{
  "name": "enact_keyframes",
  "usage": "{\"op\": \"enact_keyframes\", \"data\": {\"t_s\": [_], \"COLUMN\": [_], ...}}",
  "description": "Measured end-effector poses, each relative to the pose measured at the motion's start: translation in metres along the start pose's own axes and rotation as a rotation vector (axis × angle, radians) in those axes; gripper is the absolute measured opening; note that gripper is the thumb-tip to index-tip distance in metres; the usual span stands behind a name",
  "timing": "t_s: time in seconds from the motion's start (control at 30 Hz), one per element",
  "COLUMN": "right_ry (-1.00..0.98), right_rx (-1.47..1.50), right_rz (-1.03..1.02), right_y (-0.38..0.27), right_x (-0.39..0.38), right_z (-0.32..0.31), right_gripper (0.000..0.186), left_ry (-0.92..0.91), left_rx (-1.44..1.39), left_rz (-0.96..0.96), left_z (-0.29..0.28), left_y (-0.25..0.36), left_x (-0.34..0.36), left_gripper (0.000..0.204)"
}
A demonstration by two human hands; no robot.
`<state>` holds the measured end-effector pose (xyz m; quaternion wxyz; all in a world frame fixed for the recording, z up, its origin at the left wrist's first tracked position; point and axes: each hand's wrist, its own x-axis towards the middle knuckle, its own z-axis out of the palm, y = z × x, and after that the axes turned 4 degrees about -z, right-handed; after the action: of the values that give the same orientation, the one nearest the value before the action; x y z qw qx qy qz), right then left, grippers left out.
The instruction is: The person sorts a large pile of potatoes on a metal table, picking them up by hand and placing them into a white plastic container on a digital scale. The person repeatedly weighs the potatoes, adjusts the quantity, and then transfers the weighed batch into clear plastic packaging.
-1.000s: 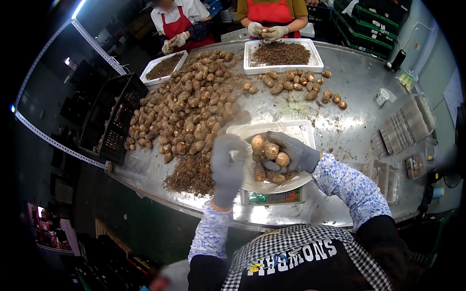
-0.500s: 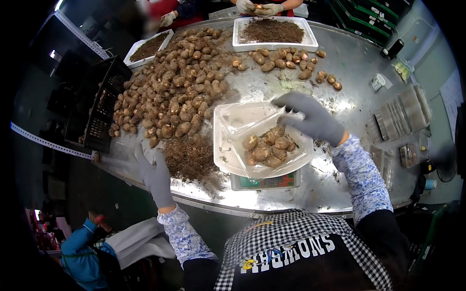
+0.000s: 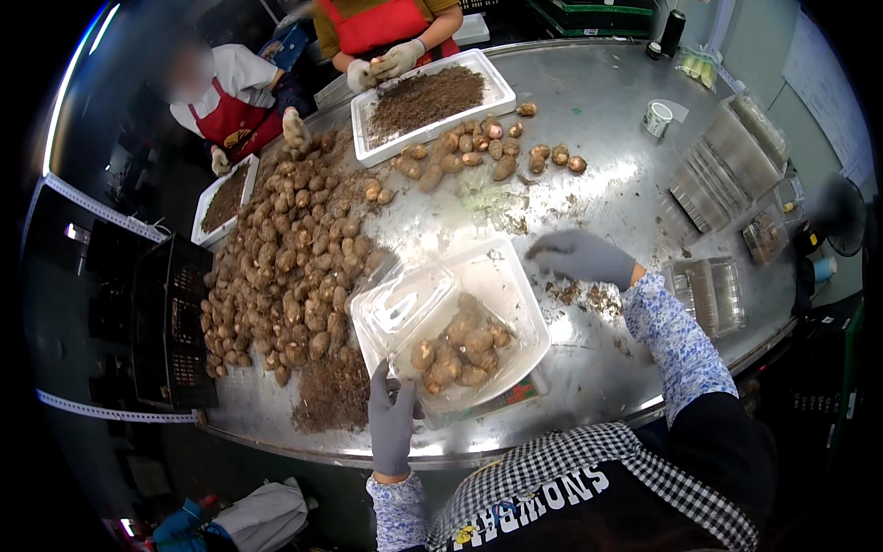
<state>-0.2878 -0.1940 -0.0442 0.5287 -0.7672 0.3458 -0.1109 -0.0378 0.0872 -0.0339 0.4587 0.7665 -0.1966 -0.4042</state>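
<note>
A clear plastic clamshell box point(image 3: 405, 308) lies open in a white tray point(image 3: 526, 345), which rests on a scale point(image 3: 520, 396). Several brown, taro-like tubers point(image 3: 460, 350) sit in the box. My left hand point(image 3: 391, 423), in a grey glove, is at the tray's near left edge beside the box, thumb and forefinger apart; whether it touches the box I cannot tell. Just right of the tray, over the metal table, my right hand point(image 3: 589, 258) is also gloved in grey. Its fingers point left, loosely stretched out, and nothing shows in them.
A big heap of tubers point(image 3: 294, 248) covers the table's left side, with a black crate point(image 3: 175, 322) beyond it. Two co-workers in red aprons handle tubers over soil-filled white trays point(image 3: 501, 92). Stacked clear boxes point(image 3: 727, 166) and a white cup point(image 3: 657, 118) stand at right.
My left hand has come from beside the heap to the tray's edge. My right hand has drawn away from the box to the tray's right. The view has turned, showing more of the co-workers.
</note>
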Motion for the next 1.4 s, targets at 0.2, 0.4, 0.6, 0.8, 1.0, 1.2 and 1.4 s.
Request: {"op": "enact_keyframes", "data": {"t_s": [0.2, 0.4, 0.6, 0.8, 1.0, 1.2, 1.4], "right_ry": [0.147, 0.100, 0.118, -0.066, 0.171, 0.501, 0.098], "right_rx": [-0.061, -0.696, -0.798, -1.041, -0.480, -0.391, -0.749], "right_rz": [-0.163, -0.382, -0.238, -0.251, -0.241, -0.172, -0.058], "right_y": [0.008, 0.032, 0.045, 0.050, 0.069, 0.071, 0.021], "right_x": [0.076, 0.249, 0.357, 0.331, 0.282, 0.246, 0.226], "right_z": [-0.016, -0.027, -0.037, -0.033, -0.047, -0.042, 0.016], "right_gripper": [0.033, 0.035, 0.050, 0.052, 0.032, 0.025, 0.059], "left_ry": [0.019, -0.130, 0.227, 0.322, 0.253, 0.259, 0.325], "left_rx": [0.021, 0.088, -0.040, -0.199, -0.098, -0.219, -0.266], "left_rz": [0.039, -0.118, -0.058, 0.071, 0.156, 0.225, 0.238], "left_z": [0.008, -0.009, -0.051, -0.067, -0.046, -0.047, -0.072], "left_y": [-0.002, 0.023, 0.039, 0.034, 0.039, 0.050, 0.031], "left_x": [0.037, 0.044, 0.052, 0.071, 0.078, 0.069, 0.051], "left_gripper": [0.051, 0.052, 0.035, 0.027, 0.026, 0.022, 0.021]}}
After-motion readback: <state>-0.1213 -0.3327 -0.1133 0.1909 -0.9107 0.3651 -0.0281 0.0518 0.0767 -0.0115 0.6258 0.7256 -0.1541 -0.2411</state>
